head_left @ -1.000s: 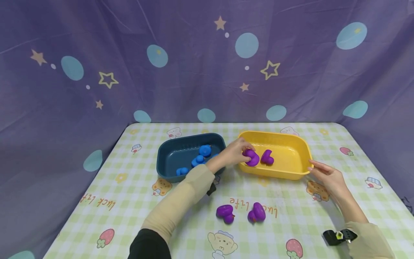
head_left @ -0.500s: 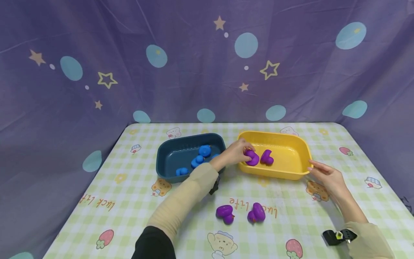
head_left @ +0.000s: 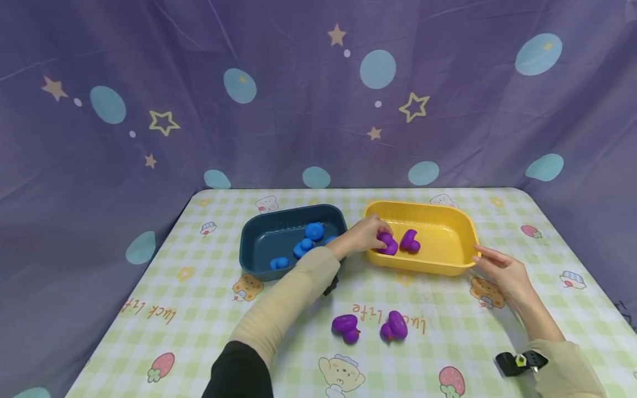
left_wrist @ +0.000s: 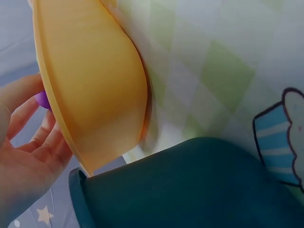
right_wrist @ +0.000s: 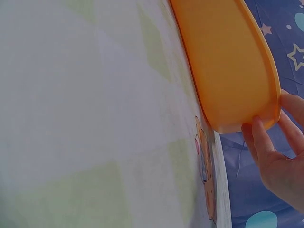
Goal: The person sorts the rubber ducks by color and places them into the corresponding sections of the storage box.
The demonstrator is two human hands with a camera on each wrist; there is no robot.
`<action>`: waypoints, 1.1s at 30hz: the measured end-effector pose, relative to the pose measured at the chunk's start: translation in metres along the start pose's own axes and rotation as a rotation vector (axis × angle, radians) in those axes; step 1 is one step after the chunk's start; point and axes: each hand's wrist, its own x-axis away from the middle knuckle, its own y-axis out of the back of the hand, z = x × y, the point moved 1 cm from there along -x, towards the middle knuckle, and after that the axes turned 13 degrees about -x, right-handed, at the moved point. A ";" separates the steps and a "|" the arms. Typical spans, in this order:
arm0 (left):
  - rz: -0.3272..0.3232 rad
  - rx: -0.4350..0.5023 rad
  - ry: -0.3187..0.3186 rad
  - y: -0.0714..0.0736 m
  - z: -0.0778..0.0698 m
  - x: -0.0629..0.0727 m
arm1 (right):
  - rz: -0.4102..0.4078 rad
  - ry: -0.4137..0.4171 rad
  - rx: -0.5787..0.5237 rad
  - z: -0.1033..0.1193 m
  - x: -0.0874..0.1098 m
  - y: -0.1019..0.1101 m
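My left hand (head_left: pixel 367 234) reaches into the left end of the yellow tray (head_left: pixel 438 268) and pinches a purple toy duck (head_left: pixel 389 246) low inside it. In the left wrist view, only a bit of that duck (left_wrist: pixel 42 99) shows between the fingers, behind the tray's wall. Beside it lies another purple duck (head_left: pixel 410 241). At the tray's right end, my right hand (head_left: pixel 507 276) holds the rim; in the right wrist view its fingertips sit against the outer wall and at the rim. Two more purple ducks, one (head_left: pixel 345 328) left and one (head_left: pixel 395 326) right, lie on the cloth in front.
A dark teal tray (head_left: pixel 259 271) stands left of the yellow one, with several blue ducks (head_left: pixel 303 247) inside; my left forearm passes over its right corner. A checked cloth (head_left: pixel 199 342) covers the table, and a purple curtain (head_left: pixel 278 138) hangs behind.
The left hand has shifted slightly right and covers a little more of the duck it pinches. The right hand keeps its place at the yellow tray's rim.
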 end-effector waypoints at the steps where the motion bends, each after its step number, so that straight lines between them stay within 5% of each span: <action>1: 0.006 0.000 0.000 0.000 0.000 -0.001 | 0.000 -0.002 -0.006 0.000 0.000 0.000; 10: 0.006 0.056 0.004 0.000 0.002 0.003 | -0.018 -0.012 0.003 -0.002 -0.001 -0.001; 24: -0.093 0.118 -0.049 0.007 0.000 0.028 | 0.011 0.020 -0.073 0.000 0.001 -0.001; 33: -0.096 0.142 -0.039 0.012 -0.007 0.046 | 0.006 -0.019 -0.021 -0.001 0.000 0.000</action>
